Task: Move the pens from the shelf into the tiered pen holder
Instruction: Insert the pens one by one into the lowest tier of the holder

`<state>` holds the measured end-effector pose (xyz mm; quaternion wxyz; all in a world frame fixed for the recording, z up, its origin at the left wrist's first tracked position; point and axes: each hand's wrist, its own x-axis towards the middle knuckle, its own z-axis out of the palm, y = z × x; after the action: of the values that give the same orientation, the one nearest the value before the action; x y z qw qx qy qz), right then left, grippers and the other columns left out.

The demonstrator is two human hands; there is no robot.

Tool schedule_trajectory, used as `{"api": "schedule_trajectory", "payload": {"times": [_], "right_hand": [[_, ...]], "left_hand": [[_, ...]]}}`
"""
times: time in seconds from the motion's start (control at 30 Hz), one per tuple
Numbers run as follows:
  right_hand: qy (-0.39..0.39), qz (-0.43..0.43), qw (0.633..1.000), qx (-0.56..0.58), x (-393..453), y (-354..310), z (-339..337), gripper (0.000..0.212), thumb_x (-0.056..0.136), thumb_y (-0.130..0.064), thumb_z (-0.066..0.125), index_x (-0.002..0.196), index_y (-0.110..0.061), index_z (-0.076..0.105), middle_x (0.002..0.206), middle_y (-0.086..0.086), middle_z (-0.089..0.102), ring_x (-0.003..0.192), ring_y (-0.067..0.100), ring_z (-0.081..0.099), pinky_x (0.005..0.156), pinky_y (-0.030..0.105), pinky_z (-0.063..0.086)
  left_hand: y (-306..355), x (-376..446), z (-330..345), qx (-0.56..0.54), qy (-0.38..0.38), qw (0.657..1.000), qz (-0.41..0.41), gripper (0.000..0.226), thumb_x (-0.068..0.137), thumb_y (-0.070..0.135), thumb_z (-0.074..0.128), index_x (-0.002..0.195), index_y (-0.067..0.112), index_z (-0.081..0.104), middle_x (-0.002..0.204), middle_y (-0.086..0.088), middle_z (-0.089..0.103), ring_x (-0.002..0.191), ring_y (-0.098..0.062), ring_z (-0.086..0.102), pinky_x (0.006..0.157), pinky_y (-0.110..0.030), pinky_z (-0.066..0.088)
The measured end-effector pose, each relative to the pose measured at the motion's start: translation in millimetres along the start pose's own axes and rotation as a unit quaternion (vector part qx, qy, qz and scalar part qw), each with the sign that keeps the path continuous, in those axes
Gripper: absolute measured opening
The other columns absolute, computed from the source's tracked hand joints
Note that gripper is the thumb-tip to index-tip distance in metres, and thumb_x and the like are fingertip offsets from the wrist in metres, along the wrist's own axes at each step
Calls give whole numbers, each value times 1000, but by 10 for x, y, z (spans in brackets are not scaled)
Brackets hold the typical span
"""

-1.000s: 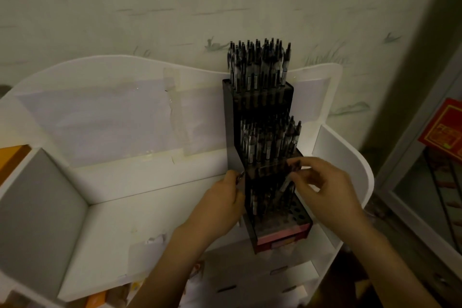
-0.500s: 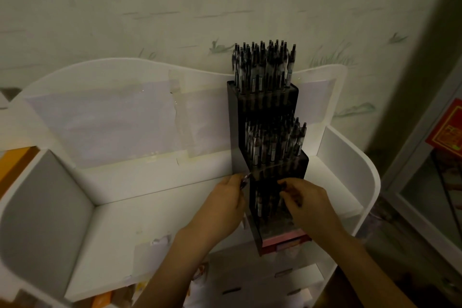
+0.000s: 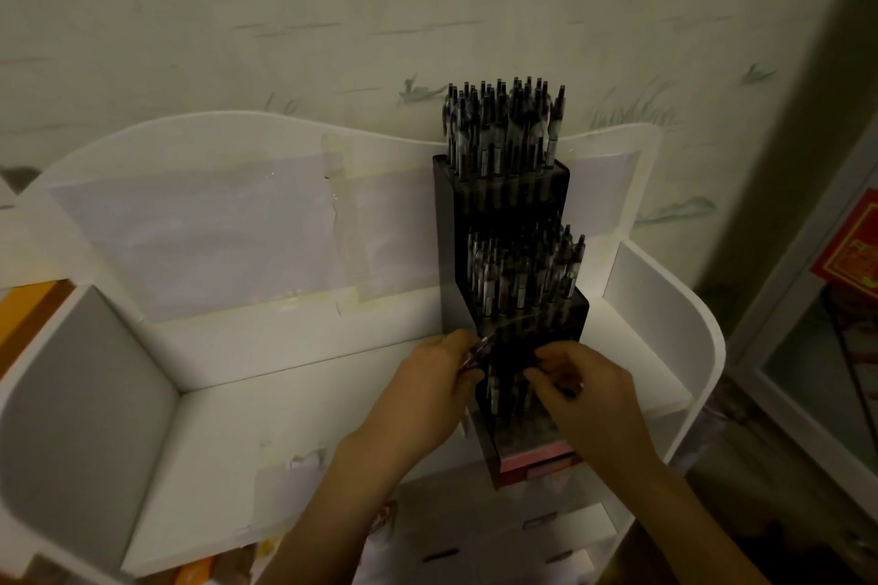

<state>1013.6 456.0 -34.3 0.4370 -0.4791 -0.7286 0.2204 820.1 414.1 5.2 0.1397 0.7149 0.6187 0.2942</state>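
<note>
The left hand [image 3: 427, 387] is closing its grip on a small bunch of pens [image 3: 476, 351], whose ends are projecting up and to the right from between the thumb and fingers. The right hand [image 3: 586, 387] is curling its fingers over the lowest tier of the tiered pen holder [image 3: 510, 280]; whether this grip is clenching a pen cannot be told, since the fingertips are dark and blurred against the holder.

Directly between the two grips, the lowest tier is showing a few standing pens [image 3: 496, 394] and open slots nearer the wrists. Beyond the grips, the middle tier is carrying a dense row of pens [image 3: 525, 271], and the top tier farther back is carrying another full cluster [image 3: 503, 128]. The holder is standing on the white shelf [image 3: 294, 423], whose surface is extending to the left of the left grip.
</note>
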Motion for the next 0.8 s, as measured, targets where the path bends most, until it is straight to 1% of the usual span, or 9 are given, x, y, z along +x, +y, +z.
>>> {"api": "schedule_trajectory", "payload": {"times": [0.07,0.13,0.2,0.3,0.37,0.5,0.6,0.67,0.8], "right_hand": [[1,6,999,52,-6,-140,-23,23,81,-21,76,102,-22,70,86,-10,69,76,3,65,70,9,51],[-27,34,992,114,-2,-267,-30,24,81,-21,76,105,-23,71,87,-10,71,79,3,66,71,14,54],[-44,59,984,163,14,-342,-4,21,82,-17,75,102,-23,73,86,-10,73,81,3,69,75,19,56],[-41,93,970,222,23,-410,18,16,84,-10,72,92,-24,74,85,-8,75,83,7,71,79,25,58],[-32,103,966,236,38,-441,-26,14,85,-10,71,92,-22,74,85,-9,75,82,7,71,77,23,58],[12,110,958,266,140,-485,-289,10,88,-9,67,96,-13,71,84,-5,75,80,10,72,72,18,56],[56,65,977,196,228,-458,-474,11,86,-12,70,95,-18,71,79,-5,74,76,9,71,73,16,56],[77,28,989,124,253,-416,-529,11,84,-16,72,94,-22,71,79,-8,72,75,6,69,73,13,54],[60,-21,998,23,238,-329,-513,12,86,-18,71,96,-24,69,81,-19,67,80,-6,64,71,3,46]], "left_hand": [[22,12,11,4,-19,1000,-6,24,95,24,57,119,26,55,98,-2,63,87,-18,60,64,-17,40],[58,19,28,12,-38,999,-7,24,94,26,59,118,28,56,99,-2,67,87,-19,63,70,-29,52],[92,22,46,20,-45,999,5,22,93,25,60,115,28,57,101,-1,69,89,-17,65,75,-37,55],[123,31,70,38,-40,998,20,17,95,27,57,111,27,58,100,0,69,88,-16,65,74,-38,55],[124,26,60,56,-24,998,24,16,95,32,55,110,27,58,100,1,67,87,-17,64,73,-37,54],[42,-34,-29,139,-2,990,27,31,96,35,51,125,25,51,119,4,56,104,-17,58,82,-32,51],[-27,-54,-114,165,19,986,27,41,97,37,49,135,25,43,131,5,47,115,-15,50,87,-28,48],[-37,-38,-153,174,31,984,28,45,96,38,50,138,25,40,134,4,44,117,-15,47,87,-29,48],[2,-4,-184,184,47,981,34,48,96,39,50,140,25,37,135,5,43,116,-14,46,85,-27,47]]}}
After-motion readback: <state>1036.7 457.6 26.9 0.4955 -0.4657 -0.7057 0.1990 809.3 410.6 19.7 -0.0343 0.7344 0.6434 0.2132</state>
